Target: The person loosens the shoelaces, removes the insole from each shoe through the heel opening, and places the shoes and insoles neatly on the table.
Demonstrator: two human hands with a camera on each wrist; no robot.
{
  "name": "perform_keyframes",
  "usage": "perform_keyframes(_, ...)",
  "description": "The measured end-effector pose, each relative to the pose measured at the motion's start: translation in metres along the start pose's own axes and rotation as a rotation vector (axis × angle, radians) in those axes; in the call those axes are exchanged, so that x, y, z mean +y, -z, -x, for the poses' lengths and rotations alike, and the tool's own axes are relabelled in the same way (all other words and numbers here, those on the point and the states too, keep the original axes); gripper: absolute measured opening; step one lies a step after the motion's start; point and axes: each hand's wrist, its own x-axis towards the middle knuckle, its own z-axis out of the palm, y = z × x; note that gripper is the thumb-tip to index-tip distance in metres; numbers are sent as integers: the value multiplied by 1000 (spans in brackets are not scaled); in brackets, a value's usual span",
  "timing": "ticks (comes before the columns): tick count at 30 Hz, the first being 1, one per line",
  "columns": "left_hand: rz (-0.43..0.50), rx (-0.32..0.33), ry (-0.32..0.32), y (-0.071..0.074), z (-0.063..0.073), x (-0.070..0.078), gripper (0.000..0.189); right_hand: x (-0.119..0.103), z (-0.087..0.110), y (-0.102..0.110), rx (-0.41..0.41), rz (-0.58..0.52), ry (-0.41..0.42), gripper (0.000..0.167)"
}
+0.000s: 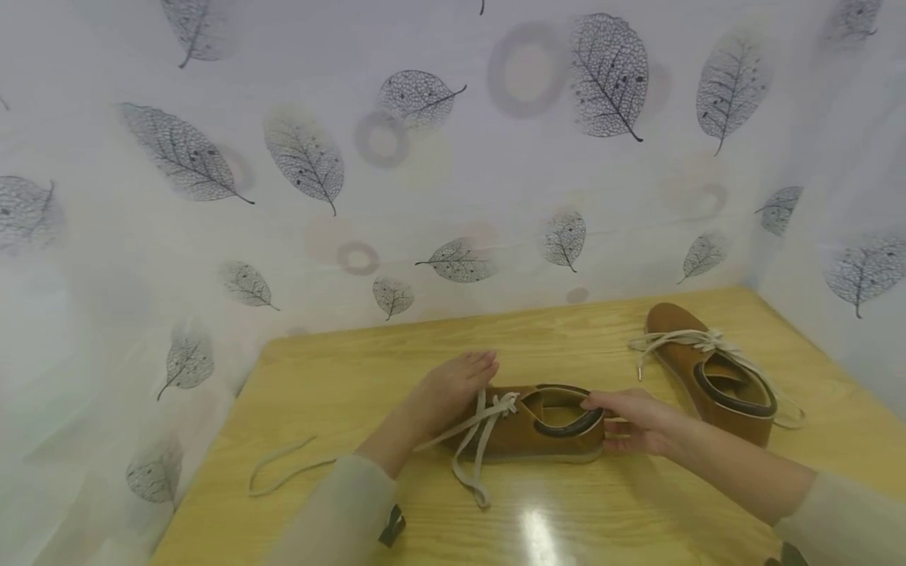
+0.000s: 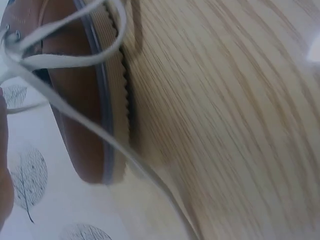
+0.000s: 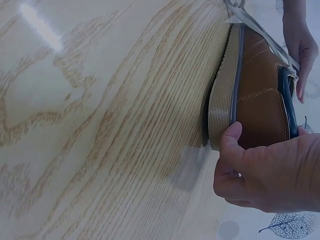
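Observation:
A brown lace-up shoe [image 1: 552,444] with a dark padded collar stands upright on the table, toe to the left. My right hand [image 1: 640,422] grips its heel, one digit at the collar and others against the back. In the right wrist view, that hand [image 3: 270,172] has a fingertip just above the ribbed sole [image 3: 223,95]. Over by the toe, my left hand [image 1: 453,393] lies with fingers extended along the far side, partly hiding the toe. Pale laces [image 1: 484,432] are tied at the throat and hang loosely over the near side, one end passing under the left forearm.
A matching brown shoe [image 1: 736,413] stands at the back right, its laces tied. A loose lace end [image 1: 276,479] trails on the wooden table [image 1: 340,369] at left. A leaf-patterned sheet [image 1: 453,189] hangs behind and along both sides.

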Motion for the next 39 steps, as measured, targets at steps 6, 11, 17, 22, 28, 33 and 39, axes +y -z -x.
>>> perform_keyframes(6, -26, 111, 21, 1, 18, -12, 33, 0, -1, 0, 2, -6, -2, 11)
perform_keyframes(11, -26, 184, 77, 2, 32, -21, 35, 1, -1, 0, 10, -1, -2, 11)
perform_keyframes(17, -70, 202, 163, 6, 51, -36, 35, 0, 0, -1, 11, -2, -3, 12)
perform_keyframes(22, -112, 226, 212, 15, 66, -44, 37, 0, 1, -1, 12, 2, -3, 12)
perform_keyframes(28, -125, 199, 300, 26, 98, -49, 44, 0, 0, -1, 9, 23, 7, 14)
perform_keyframes(33, -196, 216, 336, 38, 123, -55, 44, 1, 0, -1, 10, 26, 5, 13)
perform_keyframes(39, -212, 272, 369, 50, 146, -65, 38, 0, -1, 0, 7, 17, 6, 14)
